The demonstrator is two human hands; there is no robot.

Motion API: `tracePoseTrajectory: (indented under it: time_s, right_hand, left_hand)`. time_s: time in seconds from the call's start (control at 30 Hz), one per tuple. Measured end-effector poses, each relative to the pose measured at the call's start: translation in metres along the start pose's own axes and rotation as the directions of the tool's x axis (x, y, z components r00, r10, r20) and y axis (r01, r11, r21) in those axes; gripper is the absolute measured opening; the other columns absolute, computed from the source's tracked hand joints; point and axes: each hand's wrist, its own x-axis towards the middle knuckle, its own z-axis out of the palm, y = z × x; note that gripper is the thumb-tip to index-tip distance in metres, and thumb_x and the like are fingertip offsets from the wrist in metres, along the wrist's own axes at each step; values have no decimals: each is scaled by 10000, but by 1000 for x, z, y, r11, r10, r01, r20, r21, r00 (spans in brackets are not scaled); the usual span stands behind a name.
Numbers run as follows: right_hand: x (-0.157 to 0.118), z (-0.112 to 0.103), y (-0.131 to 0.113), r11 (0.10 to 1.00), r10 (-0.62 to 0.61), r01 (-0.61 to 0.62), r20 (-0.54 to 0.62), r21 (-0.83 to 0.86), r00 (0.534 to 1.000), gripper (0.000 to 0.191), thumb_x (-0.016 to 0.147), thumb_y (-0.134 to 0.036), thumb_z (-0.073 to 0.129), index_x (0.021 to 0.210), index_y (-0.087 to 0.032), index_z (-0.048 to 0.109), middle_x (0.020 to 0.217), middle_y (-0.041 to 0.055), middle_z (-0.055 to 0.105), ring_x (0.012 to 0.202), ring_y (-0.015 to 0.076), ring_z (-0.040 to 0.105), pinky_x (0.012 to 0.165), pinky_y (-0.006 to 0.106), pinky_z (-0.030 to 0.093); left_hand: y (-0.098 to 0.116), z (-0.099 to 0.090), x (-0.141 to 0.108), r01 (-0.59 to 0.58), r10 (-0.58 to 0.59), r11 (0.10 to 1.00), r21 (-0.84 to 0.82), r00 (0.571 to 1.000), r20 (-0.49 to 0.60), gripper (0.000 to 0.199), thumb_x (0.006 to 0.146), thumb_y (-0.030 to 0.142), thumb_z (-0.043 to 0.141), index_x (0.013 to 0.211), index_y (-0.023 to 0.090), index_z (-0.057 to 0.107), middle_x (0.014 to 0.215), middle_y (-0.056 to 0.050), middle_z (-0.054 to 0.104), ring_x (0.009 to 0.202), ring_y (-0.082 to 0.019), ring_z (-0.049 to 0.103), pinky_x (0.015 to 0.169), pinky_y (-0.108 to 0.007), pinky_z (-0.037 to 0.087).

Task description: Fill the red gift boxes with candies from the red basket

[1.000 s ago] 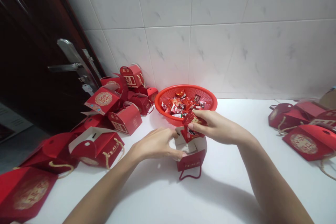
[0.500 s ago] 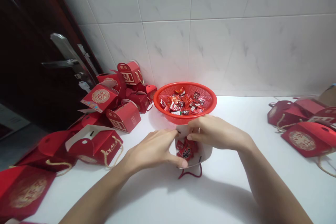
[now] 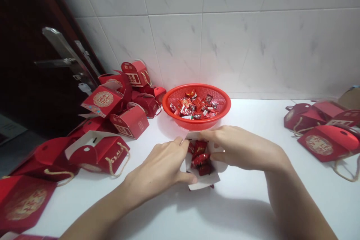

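Note:
In the middle of the white table, an open candy box [image 3: 201, 184] shows its pale inside, with several red-wrapped candies [image 3: 201, 158] lying in it. My left hand [image 3: 161, 167] grips the box's left side, its thumb on the near flap. At the far right edge, my right hand [image 3: 239, 148] holds the box with its fingers over the wall, and the thumb dips inside near the candies. The box's outer sides are mostly hidden by my hands. Just behind them stands a red plastic basket [image 3: 229, 107] with many wrapped candies.
Red gift boxes with rope handles are piled on the left, one open box [image 3: 105, 153] among them. More red boxes [image 3: 323, 144] stand at the right. A tiled wall [image 3: 239, 52] closes off the back, and a dark door with a metal handle [image 3: 56, 62] is at far left.
The box's top has been spread wider, and its near flap now leans outward toward me. More of the candies inside shows. My right hand has shifted slightly right.

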Motion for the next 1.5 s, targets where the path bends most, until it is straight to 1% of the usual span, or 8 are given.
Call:
tracePoseTrajectory:
  time_s: [0.27,0.5,0.73,0.93,1.07,1.3,1.4,1.5]
  right_hand:
    - [-13,0,-3,996,-6,9,43,-91,999,400,781,-57,597,1131,-243,651,961,54,714,840,218,657,705,295,459]
    - [-10,-3,1,997,19,-16,35,-78,999,382,804,-85,623,1158,-226,654,1024,71,724,917,235,668,773,316,498]
    - [-12,-2,5,996,0,0,-5,-94,1000,639,774,-36,611,1362,-278,544,1122,55,715,1056,245,657,833,317,516]
    - [-9,-7,9,996,-10,8,-22,-87,1000,580,768,6,565,1274,-275,595,1224,45,677,1086,227,635,783,284,515]
    - [-6,-11,14,989,105,-108,-35,-99,994,399,819,-83,600,1187,-232,641,1142,69,693,986,235,644,771,319,514]
    - [-8,-13,27,995,92,-93,-24,-32,995,251,907,-299,621,1147,-230,650,1061,62,697,954,230,635,815,343,510]
    - [-8,-5,34,995,88,-89,-24,-38,996,323,921,-365,603,1219,-242,627,1161,78,676,1018,250,631,856,376,525]
    - [-10,8,41,995,87,-91,-76,-43,993,539,929,-378,591,1445,-281,468,1443,95,531,1237,287,562,989,433,503]
  left_hand:
    - [3,1,-1,-24,24,999,38,1000,-2,344,804,371,685,1082,208,564,1055,-75,647,909,-287,646,692,-327,429]
    - [-12,-6,17,-119,119,985,-129,993,-6,451,803,467,662,1175,234,563,1084,-57,672,954,-280,634,718,-313,442]
    - [-17,-3,17,-138,134,980,-142,990,-36,496,805,508,665,1207,232,572,1068,-65,673,930,-276,631,729,-311,441]
    - [-30,-2,30,-170,149,967,-192,982,-115,445,857,538,636,1179,232,607,1185,-65,668,1019,-269,620,812,-334,457]
    - [-36,0,36,-174,131,955,-240,974,-184,498,869,539,631,1250,221,592,1258,-78,643,1001,-249,629,843,-344,480]
    - [-41,-4,38,-239,156,936,-258,939,-305,505,909,562,561,1284,227,605,1205,-92,661,977,-249,638,849,-366,510]
    - [-43,-3,40,-262,153,917,-299,927,-343,530,897,551,583,1325,238,586,1161,-85,663,984,-250,637,869,-384,517]
    - [-46,-1,44,-265,154,916,-301,925,-347,552,897,554,586,1363,258,574,1134,-77,654,999,-253,635,889,-396,516]
